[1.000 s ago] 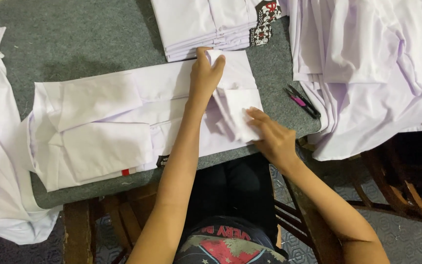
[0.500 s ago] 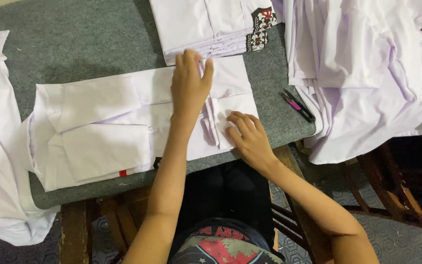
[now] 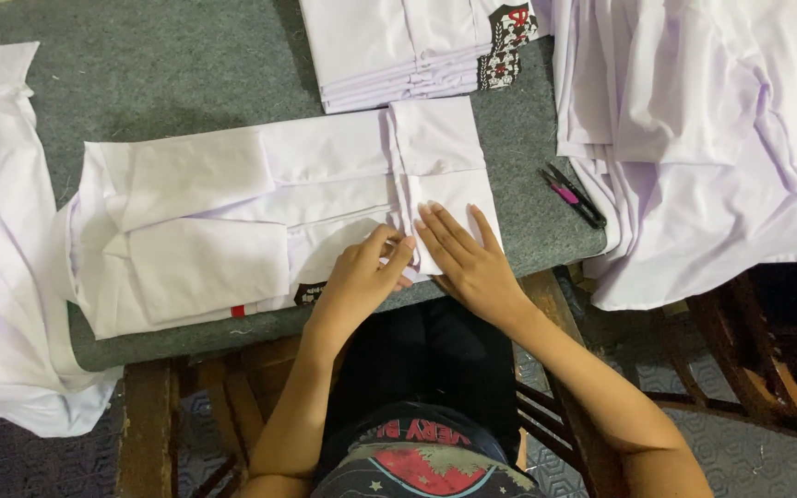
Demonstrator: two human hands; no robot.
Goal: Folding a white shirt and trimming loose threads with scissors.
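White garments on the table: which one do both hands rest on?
The folded white shirt at the table's front edge, under the left hand and right hand; the folded stack and loose heap lie untouched.

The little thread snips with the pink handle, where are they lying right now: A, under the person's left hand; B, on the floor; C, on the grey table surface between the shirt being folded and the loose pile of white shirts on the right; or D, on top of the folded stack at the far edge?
C: the thread snips lie on the grey table, between the shirt being folded and the loose pile of white shirts, untouched.
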